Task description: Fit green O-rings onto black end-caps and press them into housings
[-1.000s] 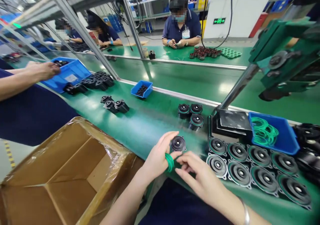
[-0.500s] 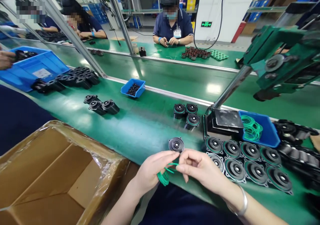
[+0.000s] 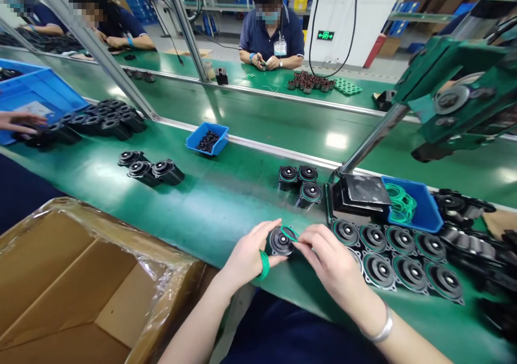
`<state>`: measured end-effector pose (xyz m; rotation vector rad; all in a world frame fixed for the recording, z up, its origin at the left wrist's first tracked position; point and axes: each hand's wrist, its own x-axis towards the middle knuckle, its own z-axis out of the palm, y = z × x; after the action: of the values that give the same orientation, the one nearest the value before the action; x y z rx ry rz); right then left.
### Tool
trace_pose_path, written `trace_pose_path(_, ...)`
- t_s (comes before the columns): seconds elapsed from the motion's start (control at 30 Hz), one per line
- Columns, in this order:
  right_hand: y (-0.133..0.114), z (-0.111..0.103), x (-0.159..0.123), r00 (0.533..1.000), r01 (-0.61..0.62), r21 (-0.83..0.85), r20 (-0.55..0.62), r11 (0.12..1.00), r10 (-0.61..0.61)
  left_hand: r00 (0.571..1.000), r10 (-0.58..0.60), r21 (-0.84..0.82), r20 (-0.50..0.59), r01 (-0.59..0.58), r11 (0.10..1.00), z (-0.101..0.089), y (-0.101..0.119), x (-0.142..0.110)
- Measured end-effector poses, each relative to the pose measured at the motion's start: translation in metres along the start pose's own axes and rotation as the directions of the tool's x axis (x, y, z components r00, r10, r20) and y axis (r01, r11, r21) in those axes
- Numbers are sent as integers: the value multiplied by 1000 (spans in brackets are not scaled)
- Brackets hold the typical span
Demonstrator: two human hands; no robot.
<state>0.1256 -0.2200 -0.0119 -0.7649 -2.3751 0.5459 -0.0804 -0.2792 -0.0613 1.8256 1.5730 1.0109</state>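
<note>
My left hand point(image 3: 248, 251) grips a round black part point(image 3: 280, 241) on the green belt point(image 3: 226, 197), with a bunch of green rubber rings point(image 3: 264, 265) looped over its fingers. My right hand point(image 3: 329, 261) pinches one green ring point(image 3: 290, 232) and holds it against the part's right edge. Just to the right lie two rows of similar black discs point(image 3: 398, 256), several with green rings on them. A blue bin of green rings point(image 3: 407, 203) stands behind those rows.
An open cardboard box point(image 3: 81, 288) lined with plastic stands at my left. Three black parts point(image 3: 302, 182) sit ahead, three more point(image 3: 149, 170) farther left, beside a small blue tray point(image 3: 207, 139). A green press point(image 3: 452, 105) stands at right. Another person's hand point(image 3: 20, 123) reaches by a blue crate; other workers sit across.
My hands moved forward to the black part: the left took hold of it and the right brought one green ring onto its edge. The view shifted left to right.
</note>
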Motion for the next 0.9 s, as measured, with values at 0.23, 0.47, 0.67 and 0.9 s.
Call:
trace_pose_path(0.23, -3, 7, -3, 977, 13, 27, 210, 1000, -19, 998, 62, -138, 12, -60, 989, -29, -3, -24)
trace_pose_path(0.47, 0, 6, 4, 961, -37, 107, 275, 994, 6, 962, 260, -31, -82, -263, 964, -29, 0, -15)
trace_pose_path(0.67, 0, 8, 4, 962, -45, 71, 271, 996, 24, 963, 269, 48, 9, -269, 962, -35, -2, -12)
trace_pose_path(0.9, -5, 9, -3, 976, 7, -44, 218, 999, 3, 968, 249, 117, 19, -250, 961, -39, 0, -15)
